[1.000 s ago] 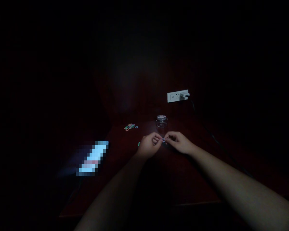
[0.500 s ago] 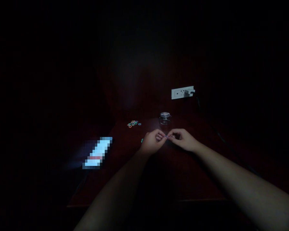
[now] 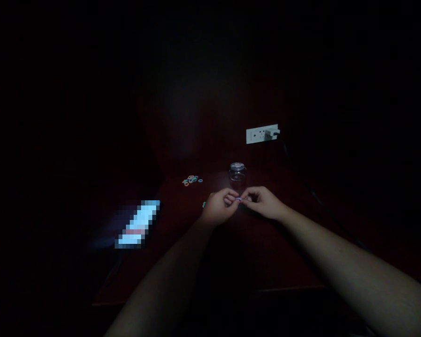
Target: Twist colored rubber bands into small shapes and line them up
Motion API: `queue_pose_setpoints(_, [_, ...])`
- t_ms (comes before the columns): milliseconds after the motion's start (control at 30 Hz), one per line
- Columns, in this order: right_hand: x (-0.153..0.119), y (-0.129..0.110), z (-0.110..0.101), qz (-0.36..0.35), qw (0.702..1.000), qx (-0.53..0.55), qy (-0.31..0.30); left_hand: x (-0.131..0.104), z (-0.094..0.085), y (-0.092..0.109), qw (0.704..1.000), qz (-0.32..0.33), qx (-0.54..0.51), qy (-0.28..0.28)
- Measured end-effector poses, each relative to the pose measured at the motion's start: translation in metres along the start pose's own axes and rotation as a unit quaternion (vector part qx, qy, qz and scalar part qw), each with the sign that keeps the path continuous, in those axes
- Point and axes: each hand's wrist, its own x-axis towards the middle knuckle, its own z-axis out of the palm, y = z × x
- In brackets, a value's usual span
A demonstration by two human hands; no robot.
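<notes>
On the near side of the lidded jar (image 3: pixel 237 174), a small purple band (image 3: pixel 238 199) is pinched between the fingers of my left hand (image 3: pixel 217 208) and right hand (image 3: pixel 264 203). I judge it light, soft and stretchy, best taken by opposite edges. My forearms slant inward over the worktop (image 3: pixel 266 262) towards the jar, knuckles curled, fingertips nearly meeting.
</notes>
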Motion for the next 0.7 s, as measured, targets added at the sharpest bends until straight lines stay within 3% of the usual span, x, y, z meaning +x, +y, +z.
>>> queue_pose_setpoints(167, [0.0,-0.0015,0.0004,-0.003,1.0,-0.008,0.015,-0.0012,-0.0014,0.0033,1.0,0.005,0.008,-0.022])
queue_pose_setpoints(400, [-0.0005,-0.005,0.001,-0.011,1.0,-0.005,0.012,-0.0002,-0.003,0.003,0.999,0.008,0.037,-0.001])
queue_pose_setpoints(700, [-0.0016,-0.0041,0.002,-0.01,1.0,-0.01,-0.022,0.0001,-0.0021,-0.0001,0.999,-0.001,0.036,-0.014])
